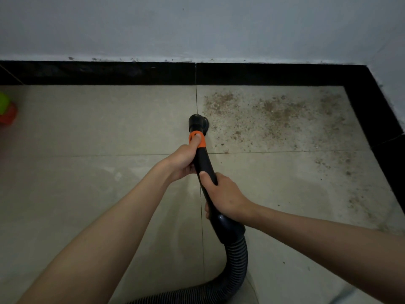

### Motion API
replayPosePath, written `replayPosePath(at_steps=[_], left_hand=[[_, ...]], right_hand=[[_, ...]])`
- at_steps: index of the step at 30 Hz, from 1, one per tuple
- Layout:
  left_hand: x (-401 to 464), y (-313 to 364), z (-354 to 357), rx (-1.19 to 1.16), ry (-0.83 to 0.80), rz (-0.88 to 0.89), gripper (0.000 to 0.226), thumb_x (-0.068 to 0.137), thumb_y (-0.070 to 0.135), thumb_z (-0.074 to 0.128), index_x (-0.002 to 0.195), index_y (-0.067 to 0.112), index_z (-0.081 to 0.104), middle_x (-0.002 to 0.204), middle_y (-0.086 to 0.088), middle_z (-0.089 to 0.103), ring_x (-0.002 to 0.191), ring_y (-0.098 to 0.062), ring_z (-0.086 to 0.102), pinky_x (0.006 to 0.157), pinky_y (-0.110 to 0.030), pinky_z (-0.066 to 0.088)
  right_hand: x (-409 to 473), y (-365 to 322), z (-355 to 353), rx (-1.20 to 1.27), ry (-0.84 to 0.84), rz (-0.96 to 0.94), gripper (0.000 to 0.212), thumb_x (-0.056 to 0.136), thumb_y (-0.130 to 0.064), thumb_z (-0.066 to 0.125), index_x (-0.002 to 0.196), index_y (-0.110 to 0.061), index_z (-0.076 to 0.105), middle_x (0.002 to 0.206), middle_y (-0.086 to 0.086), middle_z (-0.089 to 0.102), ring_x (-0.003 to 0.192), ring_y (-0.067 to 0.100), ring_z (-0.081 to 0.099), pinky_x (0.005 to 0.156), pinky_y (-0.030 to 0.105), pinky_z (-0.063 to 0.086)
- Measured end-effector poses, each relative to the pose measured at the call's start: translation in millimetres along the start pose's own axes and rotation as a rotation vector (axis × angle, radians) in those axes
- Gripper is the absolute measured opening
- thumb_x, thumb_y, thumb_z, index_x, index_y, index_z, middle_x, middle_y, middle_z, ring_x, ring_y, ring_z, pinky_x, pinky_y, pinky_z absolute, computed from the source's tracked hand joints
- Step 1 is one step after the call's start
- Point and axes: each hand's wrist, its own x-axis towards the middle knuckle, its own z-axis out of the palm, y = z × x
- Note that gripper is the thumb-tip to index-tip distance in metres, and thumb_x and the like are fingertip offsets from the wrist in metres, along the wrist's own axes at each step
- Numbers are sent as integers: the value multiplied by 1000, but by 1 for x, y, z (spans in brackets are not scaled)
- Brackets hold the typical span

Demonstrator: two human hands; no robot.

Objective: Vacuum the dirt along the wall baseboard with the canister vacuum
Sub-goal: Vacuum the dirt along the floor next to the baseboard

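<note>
Two hands [184,160] on wand [202,163] (dirt [274,115] nearby)

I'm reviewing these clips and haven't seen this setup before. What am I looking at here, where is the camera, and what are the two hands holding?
There is no robot: a camera worn on a person's head looks down at their bare arms. The left hand grips the black vacuum wand near its orange collar; the right hand grips it lower, above the ribbed hose. The nozzle sits on the tiled floor at the edge of a patch of brown dirt, which spreads toward the black baseboard in the corner. A blurred green and red object lies far left.
</note>
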Motion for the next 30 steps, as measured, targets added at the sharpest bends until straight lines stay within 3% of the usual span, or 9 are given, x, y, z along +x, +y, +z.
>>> replayPosePath(at_steps=[3,8,13,17,20,26,30], left_hand=[[14,11,-1,21,24,25,48,97,52,35,91,7,51,85,-6,55,77,-17,57,71,-29,52],[42,34,-6,76,46,48,52,97,55,32,91,7,52,83,-6,55,74,-17,57,64,-29,50],[68,61,-11,74,87,66,50,97,54,33,92,8,51,84,-5,55,75,-16,57,61,-27,49],[86,78,-8,59,114,77,51,97,54,33,105,6,50,86,-5,55,76,-16,56,61,-27,48],[96,87,-5,53,133,87,50,97,54,33,103,7,50,84,-4,55,75,-15,55,65,-27,49],[109,96,2,43,144,127,45,99,51,34,91,10,51,83,-3,56,73,-14,57,61,-25,48],[111,92,6,38,105,97,47,99,51,33,100,8,52,92,-5,59,82,-15,60,60,-24,51]], right_hand=[[17,-2,-5,-2,19,-11,37,99,-51,37,87,-17,47,67,7,65,43,12,60,55,29,53],[50,-15,-19,5,41,-43,38,98,-51,40,83,-17,48,63,6,65,43,13,61,57,33,56],[82,-31,-29,42,65,-88,39,96,-50,45,79,-16,50,59,2,62,40,11,60,51,29,54],[104,-40,-42,49,73,-98,39,95,-52,46,82,-16,51,59,3,63,44,14,63,62,39,60],[116,-42,-52,48,73,-94,40,94,-54,46,83,-17,52,58,4,65,52,21,66,70,46,60],[128,-40,-73,-27,87,-123,40,93,-56,46,81,-19,52,61,5,67,55,23,68,70,47,60],[127,-30,-81,-75,83,-142,38,93,-56,46,81,-21,51,57,1,65,47,17,64,68,47,60]])
